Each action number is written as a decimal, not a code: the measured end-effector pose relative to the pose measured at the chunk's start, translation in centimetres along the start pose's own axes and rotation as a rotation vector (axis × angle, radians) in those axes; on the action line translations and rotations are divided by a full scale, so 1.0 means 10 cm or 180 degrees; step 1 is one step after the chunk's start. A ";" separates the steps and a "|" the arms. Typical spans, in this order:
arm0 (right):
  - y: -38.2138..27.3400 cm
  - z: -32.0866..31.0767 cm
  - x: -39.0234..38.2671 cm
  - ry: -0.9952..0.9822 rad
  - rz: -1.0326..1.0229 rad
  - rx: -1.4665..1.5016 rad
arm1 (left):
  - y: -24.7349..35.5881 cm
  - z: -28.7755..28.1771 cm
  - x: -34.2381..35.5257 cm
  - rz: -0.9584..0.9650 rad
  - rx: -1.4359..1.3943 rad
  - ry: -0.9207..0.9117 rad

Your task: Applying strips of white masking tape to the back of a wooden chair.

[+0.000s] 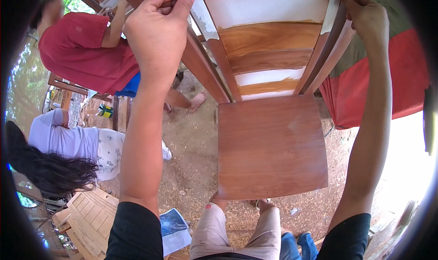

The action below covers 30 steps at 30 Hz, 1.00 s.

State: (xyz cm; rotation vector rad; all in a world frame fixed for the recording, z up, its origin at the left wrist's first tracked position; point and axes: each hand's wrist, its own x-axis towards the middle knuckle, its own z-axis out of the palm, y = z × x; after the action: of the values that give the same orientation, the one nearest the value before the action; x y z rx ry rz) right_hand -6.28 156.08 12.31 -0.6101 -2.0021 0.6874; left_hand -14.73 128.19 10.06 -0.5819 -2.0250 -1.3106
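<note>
A wooden chair stands before me, its brown seat (273, 147) nearest and its slatted back (271, 39) rising beyond it. Parts of the back are bare brown wood, others are white with ragged borders; I cannot tell whether the white is paint or a covering. White edging (205, 20) runs along the back's upper frame. At its upper left corner my left hand (159, 32) is closed, thumb and fingers pinched on the edging. My right hand (365, 16) pinches the upper right corner in the same way. The very top of the back is cut off by the picture's edge.
To the left, a person in a red shirt (86, 50) works at brown wooden frames. Nearer, a person in a pale top (68, 134) bends over. A can (106, 111), unfinished wooden panels (93, 210) and a printed sheet (174, 230) lie left; red cloth (365, 93) hangs right.
</note>
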 end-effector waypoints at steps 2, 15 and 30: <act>-0.04 -0.01 -0.01 -0.0097 0.0168 0.0000 | 0.01 0.00 -0.01 0.0005 0.0005 0.0022; 0.10 0.03 0.02 -0.0013 0.0039 0.0120 | -0.09 0.06 -0.03 0.0468 0.0184 0.0216; 0.11 0.05 0.01 0.0022 0.0013 0.0039 | -0.10 0.02 0.00 0.0202 0.0106 0.0202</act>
State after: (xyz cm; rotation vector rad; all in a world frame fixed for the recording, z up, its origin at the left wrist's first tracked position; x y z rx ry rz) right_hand -6.56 156.82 11.45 -0.6084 -1.9896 0.6986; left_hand -15.49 127.94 9.36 -0.5773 -1.9574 -1.2404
